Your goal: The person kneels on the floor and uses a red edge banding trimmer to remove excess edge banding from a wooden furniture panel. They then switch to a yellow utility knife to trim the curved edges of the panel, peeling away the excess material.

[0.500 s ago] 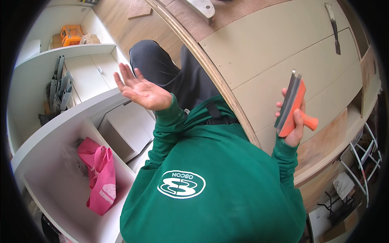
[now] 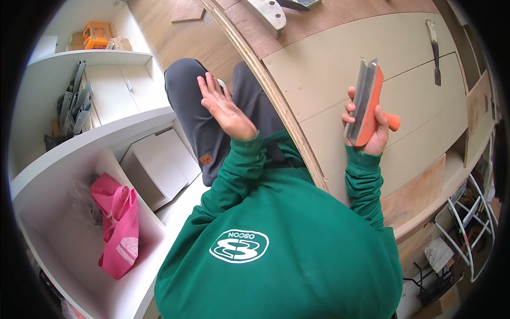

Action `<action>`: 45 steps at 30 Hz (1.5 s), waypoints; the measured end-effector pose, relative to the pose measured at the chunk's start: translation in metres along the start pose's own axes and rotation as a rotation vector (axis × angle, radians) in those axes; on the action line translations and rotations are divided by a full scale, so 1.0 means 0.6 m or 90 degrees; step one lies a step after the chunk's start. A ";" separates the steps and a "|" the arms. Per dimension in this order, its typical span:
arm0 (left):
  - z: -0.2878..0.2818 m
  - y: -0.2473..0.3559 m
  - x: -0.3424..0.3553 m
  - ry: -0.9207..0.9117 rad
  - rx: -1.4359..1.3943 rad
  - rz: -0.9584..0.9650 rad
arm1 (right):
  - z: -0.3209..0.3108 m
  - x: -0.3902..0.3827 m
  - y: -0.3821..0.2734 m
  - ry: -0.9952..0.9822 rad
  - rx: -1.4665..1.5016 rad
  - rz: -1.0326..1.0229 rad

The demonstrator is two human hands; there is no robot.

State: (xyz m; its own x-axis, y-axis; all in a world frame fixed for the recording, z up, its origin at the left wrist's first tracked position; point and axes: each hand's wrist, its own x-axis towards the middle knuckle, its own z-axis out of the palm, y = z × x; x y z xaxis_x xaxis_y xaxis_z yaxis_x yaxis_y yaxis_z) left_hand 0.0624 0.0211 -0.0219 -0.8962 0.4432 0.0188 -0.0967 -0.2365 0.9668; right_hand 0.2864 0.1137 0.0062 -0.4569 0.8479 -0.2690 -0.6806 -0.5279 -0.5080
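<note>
My right hand (image 2: 366,130) grips an orange-handled trowel with a grey metal blade (image 2: 364,101), held upright above the beige panels of the worktable (image 2: 340,58). My left hand (image 2: 226,106) is raised palm up, fingers spread and holding nothing, above my dark grey trousers. Both sleeves are green.
A putty knife (image 2: 434,50) lies on the far right of the beige panels. A grey metal piece (image 2: 268,11) rests at the table's far end. White shelving at left holds a pink bag (image 2: 119,228), grey brackets (image 2: 74,103) and an orange box (image 2: 95,33).
My left hand has shifted right and lifted slightly toward the table edge. The trowel stays upright in my right hand, about the same place.
</note>
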 end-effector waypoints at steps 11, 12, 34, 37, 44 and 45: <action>0.037 0.030 0.045 0.012 -0.110 -0.001 | 0.005 0.005 0.012 -0.057 -0.219 -0.051; 0.059 0.016 0.054 0.055 -0.112 0.026 | 0.007 0.009 0.010 -0.074 -0.215 -0.049; 0.048 0.013 0.070 -0.260 0.177 0.302 | 0.018 -0.040 0.033 -0.003 -0.395 -0.135; 0.015 0.066 0.056 -0.349 0.215 0.556 | 0.034 -0.113 0.036 0.039 -0.564 -0.137; 0.022 0.123 0.067 -0.902 0.385 0.608 | 0.071 -0.226 0.042 0.030 -1.043 -0.205; 0.031 0.122 0.069 -0.956 0.381 0.603 | 0.075 -0.234 0.047 0.038 -1.055 -0.201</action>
State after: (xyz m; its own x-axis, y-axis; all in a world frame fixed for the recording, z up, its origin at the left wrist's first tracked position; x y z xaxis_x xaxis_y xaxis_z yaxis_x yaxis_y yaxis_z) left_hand 0.0264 0.0381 0.0545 0.5558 0.7343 0.3897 0.5832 -0.6785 0.4467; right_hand 0.3056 -0.0227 0.0663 -0.3834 0.9236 -0.0047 0.5736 0.2341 -0.7849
